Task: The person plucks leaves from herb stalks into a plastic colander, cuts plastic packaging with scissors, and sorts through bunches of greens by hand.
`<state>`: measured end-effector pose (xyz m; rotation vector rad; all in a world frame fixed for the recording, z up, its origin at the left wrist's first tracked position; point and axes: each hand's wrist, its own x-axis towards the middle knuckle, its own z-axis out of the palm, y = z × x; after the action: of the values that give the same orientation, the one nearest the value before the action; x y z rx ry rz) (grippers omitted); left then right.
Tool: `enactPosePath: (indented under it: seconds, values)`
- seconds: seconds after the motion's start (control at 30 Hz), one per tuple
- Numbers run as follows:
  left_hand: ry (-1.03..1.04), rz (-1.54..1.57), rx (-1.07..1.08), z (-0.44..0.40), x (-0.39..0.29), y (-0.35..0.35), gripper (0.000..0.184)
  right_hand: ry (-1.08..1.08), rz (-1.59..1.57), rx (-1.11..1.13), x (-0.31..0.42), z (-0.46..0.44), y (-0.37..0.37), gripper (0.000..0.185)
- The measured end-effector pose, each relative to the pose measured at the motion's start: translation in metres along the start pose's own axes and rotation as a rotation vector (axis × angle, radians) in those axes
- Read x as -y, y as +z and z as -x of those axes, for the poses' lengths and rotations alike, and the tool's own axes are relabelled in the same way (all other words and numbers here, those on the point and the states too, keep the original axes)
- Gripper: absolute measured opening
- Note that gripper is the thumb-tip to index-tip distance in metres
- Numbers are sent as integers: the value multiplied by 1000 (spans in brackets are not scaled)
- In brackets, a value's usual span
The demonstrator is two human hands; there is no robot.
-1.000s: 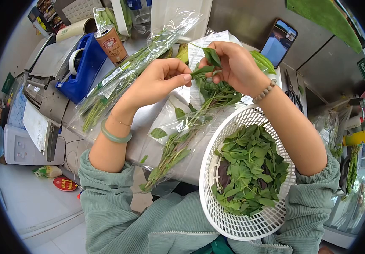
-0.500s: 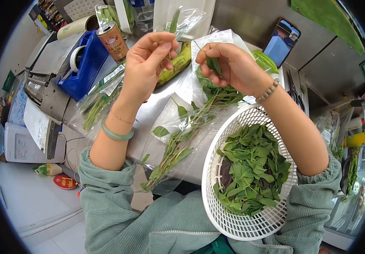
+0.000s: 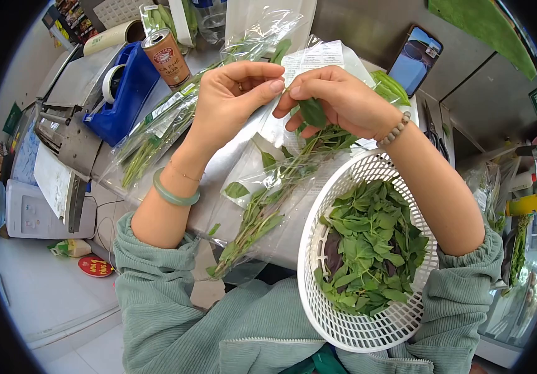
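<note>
Thumb and fingers of my left hand pinch a green sprig, whose leaf shows above the fingertips. Close beside it, my right hand is curled around a green leaf that hangs below its fingers. Under and in front of both hands, leafy stems lie on clear plastic and printed paper. A white perforated basket near my body on the right holds many picked leaves.
At the left are a brown can, a blue tape dispenser and wrapped stems. Behind the right hand stand a phone and green pods. Scissors lie at the right.
Since half a second ago my left hand has moved right and slightly down, back beside my right hand. It had been apart, further left, with the sprig.
</note>
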<state>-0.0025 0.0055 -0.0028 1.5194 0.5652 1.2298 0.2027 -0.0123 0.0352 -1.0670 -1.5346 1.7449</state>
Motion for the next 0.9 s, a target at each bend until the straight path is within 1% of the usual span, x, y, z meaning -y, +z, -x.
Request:
enactPosePath:
  seconds: [0.13,0.23,0.33,0.43,0.53,0.6,0.67,0.77,0.8,0.9]
  values:
    - [15,7,40,0,0,0,21,-16,65,-38,4,2,5,23]
    - [44,19,102,2,-1,3,20,-135,172,-65,0,-2,2,23]
    - [102,13,151,2,2,4,18,-164,203,-152,2,-1,10,22]
    - [143,-19,172,2,2,1,16,-194,151,-256,-1,-2,11,21]
    - [156,-37,186,2,-1,-1,14,-231,106,-425,-6,-8,-5,20]
    - [160,-53,193,3,-3,-1,13,-450,93,-513,-7,-11,-4,20]
    - [162,-83,199,4,-4,0,13,-549,153,-490,-7,-13,-1,19]
    - [106,-87,232,4,0,-3,12,-514,343,-302,-11,-14,3,22]
    - [107,-86,225,2,0,-3,12,-575,381,-255,-12,-15,1,22]
    - [98,-71,184,1,1,-6,11,-612,321,-339,-10,-12,2,23]
